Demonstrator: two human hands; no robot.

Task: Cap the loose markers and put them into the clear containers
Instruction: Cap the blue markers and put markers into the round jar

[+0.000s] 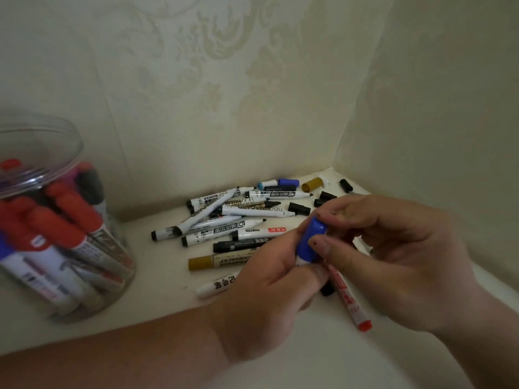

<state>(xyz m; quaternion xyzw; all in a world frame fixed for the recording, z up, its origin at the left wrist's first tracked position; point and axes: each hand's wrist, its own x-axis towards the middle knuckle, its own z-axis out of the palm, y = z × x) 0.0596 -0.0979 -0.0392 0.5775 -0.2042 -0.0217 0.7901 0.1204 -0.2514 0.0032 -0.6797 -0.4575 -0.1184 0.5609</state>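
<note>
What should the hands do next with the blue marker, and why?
Probably press the blue cap firmly down. The right hand pinches the cap while the left hand grips the barrel below it, so capping looks unfinished; the clear container at the left comes after.

A home, by the damask wallpaper [196, 80] and cream shelf [157, 279]

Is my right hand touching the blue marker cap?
Touching. The head view shows the right hand pinching the blue plastic marker cap between thumb and forefinger, with no gap.
</note>
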